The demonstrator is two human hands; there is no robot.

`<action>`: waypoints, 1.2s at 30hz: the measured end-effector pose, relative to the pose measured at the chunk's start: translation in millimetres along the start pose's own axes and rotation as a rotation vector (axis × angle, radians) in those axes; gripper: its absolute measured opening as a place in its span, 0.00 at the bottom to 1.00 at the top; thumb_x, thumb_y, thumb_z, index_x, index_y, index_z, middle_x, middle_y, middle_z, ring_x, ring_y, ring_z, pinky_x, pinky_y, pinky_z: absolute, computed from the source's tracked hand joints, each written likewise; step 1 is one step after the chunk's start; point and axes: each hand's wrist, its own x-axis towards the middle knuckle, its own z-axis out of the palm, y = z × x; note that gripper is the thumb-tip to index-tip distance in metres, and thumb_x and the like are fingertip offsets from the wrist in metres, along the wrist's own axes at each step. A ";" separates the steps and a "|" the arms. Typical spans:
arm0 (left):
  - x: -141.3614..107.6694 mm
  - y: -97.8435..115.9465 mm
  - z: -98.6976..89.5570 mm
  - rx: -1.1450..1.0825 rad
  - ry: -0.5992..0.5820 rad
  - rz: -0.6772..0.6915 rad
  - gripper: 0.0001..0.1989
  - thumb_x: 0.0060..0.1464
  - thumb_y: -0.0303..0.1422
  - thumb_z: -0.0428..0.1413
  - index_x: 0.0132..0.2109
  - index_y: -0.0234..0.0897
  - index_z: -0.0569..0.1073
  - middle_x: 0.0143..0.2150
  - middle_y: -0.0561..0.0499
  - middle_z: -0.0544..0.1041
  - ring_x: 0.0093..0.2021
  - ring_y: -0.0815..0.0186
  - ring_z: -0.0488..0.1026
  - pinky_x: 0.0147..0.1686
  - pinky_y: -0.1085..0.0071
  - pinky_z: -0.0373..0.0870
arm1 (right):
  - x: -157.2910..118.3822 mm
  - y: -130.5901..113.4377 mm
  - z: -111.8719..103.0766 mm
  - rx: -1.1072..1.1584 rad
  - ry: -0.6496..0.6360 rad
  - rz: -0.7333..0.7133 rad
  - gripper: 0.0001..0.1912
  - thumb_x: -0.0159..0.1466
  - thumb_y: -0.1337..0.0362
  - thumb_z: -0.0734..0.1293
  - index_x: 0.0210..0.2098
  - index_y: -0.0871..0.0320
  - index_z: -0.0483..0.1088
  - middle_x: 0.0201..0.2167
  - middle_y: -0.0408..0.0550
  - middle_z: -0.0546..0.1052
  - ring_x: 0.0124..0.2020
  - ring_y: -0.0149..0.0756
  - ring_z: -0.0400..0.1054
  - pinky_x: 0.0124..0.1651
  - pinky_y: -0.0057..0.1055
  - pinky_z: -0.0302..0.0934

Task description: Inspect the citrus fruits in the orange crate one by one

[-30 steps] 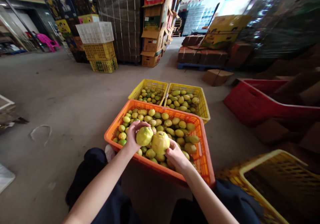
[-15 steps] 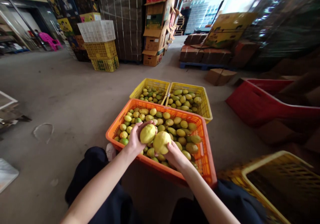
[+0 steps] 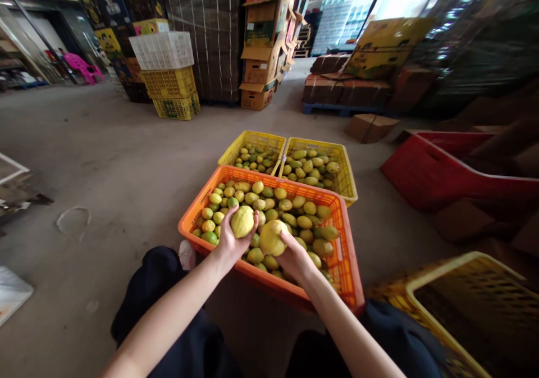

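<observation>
I have the left hand (image 3: 231,241) on my monitor curled round a lumpy yellow fruit (image 3: 242,222), the right hand (image 3: 295,261) gripping a second fruit (image 3: 272,237) — side by side above the orange crate (image 3: 352,254) — two yellow crates (image 3: 347,176) just beyond it

In orange rectangular plastic crate (image 3: 352,260): oval yellow-green fruits (image 3: 304,222) | over these: round yellow fruit (image 3: 242,222) in left hand (image 3: 229,240), just left of another such fruit (image 3: 273,237) in right hand (image 3: 296,260) | behind crate, side by side: two yellow rectangular plastic crates (image 3: 349,173)
</observation>
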 end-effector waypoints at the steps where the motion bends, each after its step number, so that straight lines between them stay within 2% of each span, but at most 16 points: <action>1: -0.9 1.0 1.3 -0.015 0.010 -0.020 0.10 0.57 0.33 0.54 0.39 0.28 0.73 0.33 0.43 0.78 0.37 0.63 0.78 0.34 0.73 0.76 | 0.7 -0.2 -1.1 0.017 0.017 -0.006 0.22 0.46 0.57 0.78 0.39 0.55 0.75 0.38 0.46 0.79 0.36 0.37 0.72 0.33 0.30 0.67; 4: -1.8 2.0 1.5 -0.014 -0.014 -0.059 0.11 0.59 0.32 0.51 0.42 0.27 0.73 0.34 0.41 0.78 0.38 0.61 0.78 0.33 0.71 0.77 | 2.2 -1.5 -4.2 0.071 0.026 0.002 0.20 0.49 0.56 0.77 0.39 0.55 0.74 0.37 0.45 0.80 0.35 0.36 0.73 0.34 0.30 0.67; 8: 3.9 -1.5 -8.4 -0.006 0.005 -0.015 0.15 0.60 0.33 0.48 0.47 0.28 0.73 0.34 0.42 0.79 0.37 0.59 0.79 0.31 0.69 0.77 | 3.2 -7.2 -5.7 0.121 0.001 0.052 0.13 0.56 0.55 0.72 0.37 0.56 0.74 0.33 0.45 0.80 0.32 0.38 0.74 0.31 0.33 0.67; 14: 8.6 -1.9 -20.8 0.051 0.097 -0.034 0.19 0.61 0.37 0.48 0.53 0.29 0.71 0.41 0.41 0.79 0.40 0.59 0.78 0.32 0.69 0.77 | 7.2 -9.0 -6.7 0.116 0.018 0.055 0.10 0.59 0.58 0.70 0.38 0.55 0.73 0.35 0.45 0.81 0.40 0.41 0.75 0.41 0.37 0.70; 17: 2.8 2.6 -16.0 0.055 0.068 -0.028 0.17 0.62 0.37 0.50 0.49 0.29 0.72 0.39 0.43 0.79 0.39 0.61 0.78 0.32 0.71 0.77 | 7.6 -3.3 -6.5 0.112 0.053 0.063 0.10 0.60 0.57 0.70 0.39 0.55 0.73 0.34 0.45 0.80 0.38 0.40 0.76 0.39 0.36 0.71; 21: -1.0 7.8 -11.6 0.054 0.075 0.106 0.08 0.57 0.35 0.57 0.41 0.35 0.73 0.35 0.49 0.79 0.35 0.65 0.78 0.33 0.71 0.78 | 7.4 2.9 -5.2 0.128 0.114 0.063 0.10 0.58 0.58 0.72 0.36 0.56 0.72 0.30 0.44 0.79 0.29 0.37 0.74 0.28 0.31 0.68; 23: 0.1 9.1 -13.5 0.059 0.099 0.112 0.09 0.57 0.37 0.57 0.39 0.35 0.73 0.32 0.50 0.78 0.31 0.65 0.77 0.30 0.71 0.78 | 8.5 3.4 -5.2 0.122 0.134 0.114 0.12 0.59 0.55 0.70 0.34 0.58 0.71 0.26 0.46 0.79 0.25 0.37 0.73 0.21 0.28 0.63; 25: 1.3 9.7 -16.4 0.055 0.093 0.062 0.13 0.60 0.40 0.53 0.39 0.34 0.73 0.30 0.48 0.77 0.28 0.65 0.76 0.27 0.71 0.77 | 10.4 2.8 -6.1 0.107 0.135 0.173 0.17 0.62 0.50 0.66 0.32 0.58 0.71 0.24 0.49 0.78 0.23 0.38 0.73 0.18 0.27 0.60; 29: -0.8 11.1 -16.5 0.045 0.021 -0.035 0.13 0.64 0.33 0.46 0.46 0.34 0.73 0.33 0.46 0.78 0.31 0.65 0.77 0.28 0.71 0.77 | 13.2 2.0 -9.0 0.113 0.133 0.191 0.18 0.63 0.48 0.64 0.32 0.57 0.71 0.23 0.48 0.79 0.22 0.37 0.73 0.19 0.28 0.63; 32: -4.3 13.0 -11.4 0.048 0.040 -0.072 0.13 0.62 0.32 0.47 0.48 0.34 0.73 0.34 0.46 0.79 0.33 0.64 0.78 0.32 0.68 0.77 | 12.9 2.2 -10.1 0.126 0.141 0.185 0.17 0.62 0.49 0.65 0.34 0.58 0.73 0.25 0.48 0.80 0.21 0.37 0.73 0.21 0.30 0.67; 34: -5.2 13.6 -9.0 0.074 0.058 -0.061 0.12 0.60 0.33 0.49 0.44 0.33 0.74 0.33 0.47 0.78 0.32 0.63 0.77 0.34 0.66 0.77 | 11.6 1.9 -9.9 0.144 0.129 0.178 0.18 0.61 0.49 0.66 0.34 0.59 0.73 0.25 0.48 0.80 0.22 0.38 0.74 0.23 0.32 0.68; 36: -4.9 12.9 -8.7 0.144 0.049 -0.008 0.09 0.56 0.34 0.53 0.37 0.33 0.75 0.29 0.48 0.77 0.30 0.63 0.76 0.35 0.65 0.76 | 9.5 1.2 -9.1 0.162 0.098 0.167 0.18 0.60 0.49 0.66 0.32 0.59 0.74 0.25 0.49 0.80 0.22 0.39 0.74 0.22 0.32 0.68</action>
